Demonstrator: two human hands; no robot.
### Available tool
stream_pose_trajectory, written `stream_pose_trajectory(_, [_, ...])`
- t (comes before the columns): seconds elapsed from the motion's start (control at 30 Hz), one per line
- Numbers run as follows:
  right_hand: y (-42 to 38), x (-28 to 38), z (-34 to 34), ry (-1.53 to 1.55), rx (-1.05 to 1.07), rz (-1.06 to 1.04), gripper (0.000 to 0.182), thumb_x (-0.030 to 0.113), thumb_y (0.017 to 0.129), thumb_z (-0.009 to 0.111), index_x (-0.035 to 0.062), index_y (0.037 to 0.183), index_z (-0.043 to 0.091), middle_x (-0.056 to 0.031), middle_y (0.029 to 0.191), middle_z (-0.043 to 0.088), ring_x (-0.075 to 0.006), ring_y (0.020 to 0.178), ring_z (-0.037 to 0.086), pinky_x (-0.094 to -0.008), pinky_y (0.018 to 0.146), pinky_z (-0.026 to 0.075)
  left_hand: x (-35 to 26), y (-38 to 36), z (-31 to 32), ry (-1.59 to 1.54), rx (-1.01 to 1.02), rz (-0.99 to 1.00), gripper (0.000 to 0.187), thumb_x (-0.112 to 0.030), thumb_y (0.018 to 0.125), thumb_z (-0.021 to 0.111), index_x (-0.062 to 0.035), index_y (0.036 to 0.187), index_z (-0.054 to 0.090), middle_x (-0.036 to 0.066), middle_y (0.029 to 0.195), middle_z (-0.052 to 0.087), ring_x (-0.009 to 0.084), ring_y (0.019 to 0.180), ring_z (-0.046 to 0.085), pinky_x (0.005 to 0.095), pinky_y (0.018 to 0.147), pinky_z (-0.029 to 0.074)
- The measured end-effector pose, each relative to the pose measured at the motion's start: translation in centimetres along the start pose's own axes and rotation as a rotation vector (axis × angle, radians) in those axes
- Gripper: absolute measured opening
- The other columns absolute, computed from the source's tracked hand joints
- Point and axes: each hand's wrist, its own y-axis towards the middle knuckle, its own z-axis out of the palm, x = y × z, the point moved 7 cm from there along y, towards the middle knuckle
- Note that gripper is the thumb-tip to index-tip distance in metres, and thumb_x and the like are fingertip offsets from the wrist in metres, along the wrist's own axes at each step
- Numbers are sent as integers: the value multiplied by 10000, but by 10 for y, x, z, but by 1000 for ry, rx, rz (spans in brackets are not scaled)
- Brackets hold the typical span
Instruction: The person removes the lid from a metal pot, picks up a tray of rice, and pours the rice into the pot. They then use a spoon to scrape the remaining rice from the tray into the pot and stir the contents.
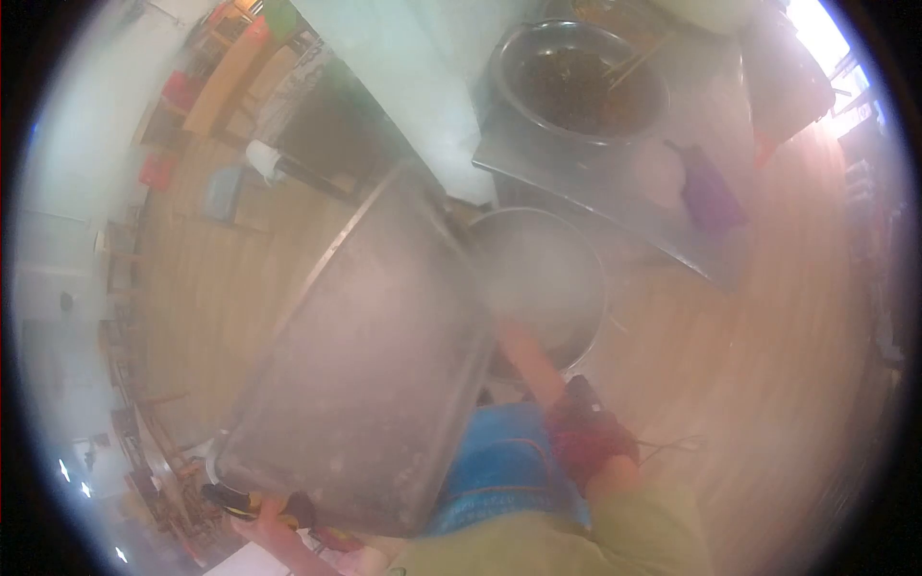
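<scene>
A large rectangular metal tray (355, 355) tilts across the middle, its surface dulled by haze. At its lower left corner my left hand (274, 514) is closed on the rim; something black and yellow (230, 501) shows at the fingers. My right hand (516, 338) reaches forward by the tray's right edge, over a round metal pot (552, 274) full of pale haze. Its fingers are lost in the haze and behind the tray edge. A dark red sleeve cover (591, 432) wraps my right forearm. A blue apron (509, 461) hangs below the tray.
Beyond the pot, a metal table (615, 178) carries a wide metal bowl (581, 86) of dark food with chopsticks (639, 62) in it. A purple object (709, 192) lies near its right side. A wooden table (230, 82) and red stools (181, 89) stand at the far left.
</scene>
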Motion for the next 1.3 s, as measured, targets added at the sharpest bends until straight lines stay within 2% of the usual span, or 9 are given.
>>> stream_pose_trajectory(0.1, [-11, 9, -32, -212, -116, 112, 290, 195, 855, 400, 29, 1055, 530, -185, 974, 568, -314, 833, 566, -424, 731, 451, -14, -6, 8, 50, -64, 50, 456, -5, 570, 552, 45, 1017, 474, 71, 882, 482, 177, 753, 484, 260, 671, 417])
stream_pose_trajectory(0.3, [-75, 10, -118, 621, -191, -89, 274, 299, 869, 447, 63, 754, 526, -20, 534, 429, -136, 413, 394, -292, 362, 313, 5, 12, -12, -63, -77, 41, 405, 6, 582, 526, 44, 983, 496, 59, 852, 484, 173, 725, 488, 274, 675, 428])
stream_pose_trajectory(0.37, [-109, 29, -125, 1234, 370, 612, 310, 333, 861, 484, 101, 656, 472, 48, 473, 337, -76, 347, 280, -254, 315, 198, 13, 16, -17, -6, -62, 35, 425, 8, 583, 523, 45, 1006, 493, 60, 858, 484, 175, 732, 493, 276, 680, 431])
stream_pose_trajectory(0.6, [-118, 38, -55, 1480, 903, 664, 324, 346, 844, 507, 64, 684, 503, 18, 431, 340, -128, 339, 327, -297, 333, 273, 24, 15, -14, -122, -91, 23, 412, 31, 574, 532, 38, 985, 510, 49, 830, 489, 166, 733, 504, 272, 647, 430])
stream_pose_trajectory(0.67, [-72, 2, -77, 589, 243, 324, 320, 329, 855, 485, 37, 747, 558, -48, 524, 485, -206, 424, 467, -331, 429, 400, 22, 14, -23, -122, -88, 43, 419, 36, 573, 535, 39, 991, 509, 51, 837, 491, 166, 736, 505, 275, 646, 432])
stream_pose_trajectory(0.73, [-61, -2, -107, 432, 218, 338, 310, 306, 845, 484, 12, 787, 565, -85, 593, 534, -250, 502, 526, -359, 487, 434, 31, 14, -22, 73, -24, -183, 599, -14, 581, 569, 52, 1154, 407, 128, 1033, 500, 215, 905, 510, 304, 792, 417])
stream_pose_trajectory(0.87, [-63, -42, -168, -195, -135, 270, 234, 201, 806, 477, -2, 812, 594, -153, 751, 609, -313, 692, 613, -415, 600, 487, 52, 15, -30, -106, -44, -114, 449, 44, 576, 548, 31, 1022, 499, 65, 895, 499, 174, 740, 510, 276, 663, 436])
stream_pose_trajectory(1.0, [-42, -54, -213, -443, -62, 377, 190, 151, 767, 486, 22, 791, 622, -150, 783, 617, -297, 717, 623, -402, 607, 497, 62, 16, -36, -70, -81, -179, 335, -8, 578, 536, 20, 908, 490, 43, 769, 477, 153, 630, 486, 268, 563, 435])
stream_pose_trajectory(1.3, [55, -92, -116, -684, 119, -10, 175, 145, 703, 520, 30, 773, 632, -149, 790, 619, -306, 746, 617, -408, 629, 495, 193, 50, -84, -27, -39, -413, 335, -9, 649, 495, 16, 983, 496, 56, 801, 496, 145, 632, 496, 275, 553, 448])
